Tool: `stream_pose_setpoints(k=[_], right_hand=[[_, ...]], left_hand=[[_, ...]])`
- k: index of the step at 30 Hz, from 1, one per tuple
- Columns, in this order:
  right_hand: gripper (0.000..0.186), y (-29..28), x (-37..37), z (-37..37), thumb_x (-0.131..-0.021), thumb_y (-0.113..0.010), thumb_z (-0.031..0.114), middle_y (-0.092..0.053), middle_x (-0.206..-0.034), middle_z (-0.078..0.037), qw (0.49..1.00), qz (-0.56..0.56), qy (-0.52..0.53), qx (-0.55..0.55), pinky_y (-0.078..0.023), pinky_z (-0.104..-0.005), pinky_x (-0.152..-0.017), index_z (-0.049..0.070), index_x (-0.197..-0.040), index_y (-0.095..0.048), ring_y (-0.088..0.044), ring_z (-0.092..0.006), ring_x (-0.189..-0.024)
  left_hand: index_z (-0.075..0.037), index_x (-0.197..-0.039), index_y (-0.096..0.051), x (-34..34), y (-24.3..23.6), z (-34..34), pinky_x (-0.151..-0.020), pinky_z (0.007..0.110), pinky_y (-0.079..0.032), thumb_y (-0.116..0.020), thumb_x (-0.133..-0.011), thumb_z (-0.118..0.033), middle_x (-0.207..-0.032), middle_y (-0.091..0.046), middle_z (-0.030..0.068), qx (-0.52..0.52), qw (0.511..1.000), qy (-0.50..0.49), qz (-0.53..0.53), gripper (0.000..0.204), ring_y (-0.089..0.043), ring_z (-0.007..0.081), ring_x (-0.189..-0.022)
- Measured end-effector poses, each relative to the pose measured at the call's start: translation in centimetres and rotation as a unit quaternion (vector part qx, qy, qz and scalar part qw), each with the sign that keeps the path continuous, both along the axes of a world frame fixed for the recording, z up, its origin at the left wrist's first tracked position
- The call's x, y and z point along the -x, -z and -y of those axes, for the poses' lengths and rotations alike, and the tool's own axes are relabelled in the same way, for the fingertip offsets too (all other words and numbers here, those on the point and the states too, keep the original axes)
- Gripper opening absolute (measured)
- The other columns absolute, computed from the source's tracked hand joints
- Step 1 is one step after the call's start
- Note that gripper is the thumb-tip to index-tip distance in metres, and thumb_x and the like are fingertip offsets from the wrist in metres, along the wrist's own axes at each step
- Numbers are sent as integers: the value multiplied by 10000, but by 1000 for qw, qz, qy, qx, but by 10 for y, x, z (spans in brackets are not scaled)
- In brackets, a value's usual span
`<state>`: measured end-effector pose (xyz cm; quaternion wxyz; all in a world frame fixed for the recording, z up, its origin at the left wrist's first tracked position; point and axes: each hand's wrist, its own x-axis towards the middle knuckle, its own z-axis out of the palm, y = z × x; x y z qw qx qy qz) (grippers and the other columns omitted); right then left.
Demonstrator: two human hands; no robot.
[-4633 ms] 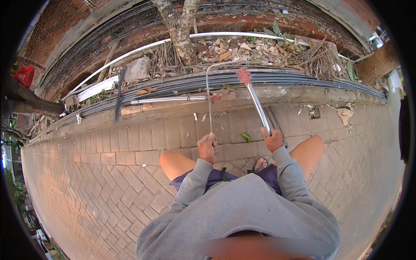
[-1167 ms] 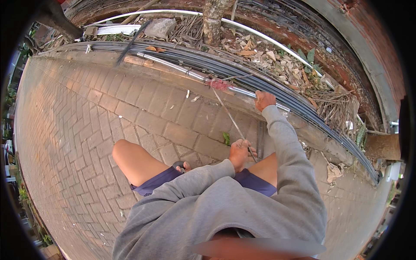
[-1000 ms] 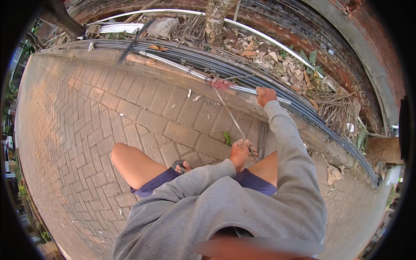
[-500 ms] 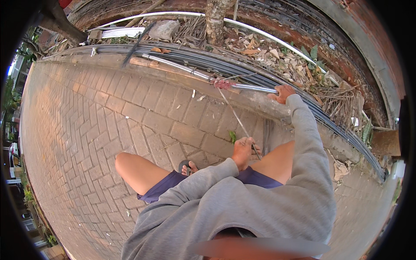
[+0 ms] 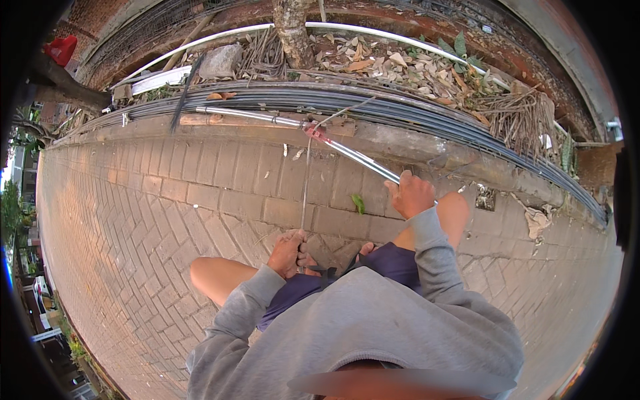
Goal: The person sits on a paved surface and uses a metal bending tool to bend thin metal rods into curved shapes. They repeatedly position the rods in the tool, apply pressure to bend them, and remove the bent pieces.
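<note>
A long two-handled metal tool [image 5: 360, 158] has silver tube handles and a reddish head [image 5: 315, 131]. One handle [image 5: 250, 116] lies along the curb by a wooden board. The other angles toward me, with my right hand [image 5: 413, 195] closed around its near end, above my right knee. A thin metal rod [image 5: 307, 190] passes through the head. It is bent there: a shorter arm [image 5: 347, 110] slants up to the right over the bars. The longer arm comes down to my left hand [image 5: 287, 255], which grips its lower end between my legs.
A bundle of long dark bars [image 5: 400, 115] runs along the curb [image 5: 400, 143]. Beyond it are a white pipe [image 5: 380, 31], a tree trunk [image 5: 292, 33], a stone [image 5: 221, 61] and dry leaves [image 5: 393, 63]. Brick paving [image 5: 153, 220] spreads around me; a green leaf [image 5: 359, 203] lies on it.
My right hand has swung its handle toward me, away from the bars. My left hand has moved left with the rod's lower end. The view has shifted too.
</note>
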<state>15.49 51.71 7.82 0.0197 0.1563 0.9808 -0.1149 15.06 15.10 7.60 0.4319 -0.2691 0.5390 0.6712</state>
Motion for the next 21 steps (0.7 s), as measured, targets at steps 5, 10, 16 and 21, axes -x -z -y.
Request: stream_pose_setpoints(k=[5,10,16,21], right_hand=[[442,-7,17,-42,-979,-709,427,-732,-848,-260,989,80,-95,77,-563,-562,-764,-14,-993,-679,-721,-481,-826],[423,-19,31,-66,-988,-702,405,-733,-876,-260,988,46,-114,94,-553,-562,-830,-18,-990,-695,-711,-482,-895],[437,-41,61,-97,-983,-716,419,-730,-874,-248,985,37,-156,71,-553,-566,-835,-18,-980,-697,-701,-491,-884],[380,-34,74,-112,-969,-756,388,-728,-877,-255,976,49,-200,68,-550,-564,-791,14,-1017,-721,-702,-479,-856]], left_hand=[[-127,-900,-535,-28,33,-32,-412,254,-248,-517,-1150,-330,-648,-423,-48,3,996,-91,-25,322,-323,61,-476],[-134,-910,-530,-49,49,-74,-427,267,-249,-499,-1155,-351,-652,-383,-61,-14,993,-113,-31,329,-301,63,-490],[-137,-926,-524,-44,1,-93,-463,277,-266,-488,-1158,-360,-668,-365,-60,-40,991,-121,34,324,-283,78,-508],[-113,-965,-520,-27,-40,-74,-504,286,-293,-508,-1149,-397,-673,-378,-32,-45,992,-103,57,339,-337,97,-541]])
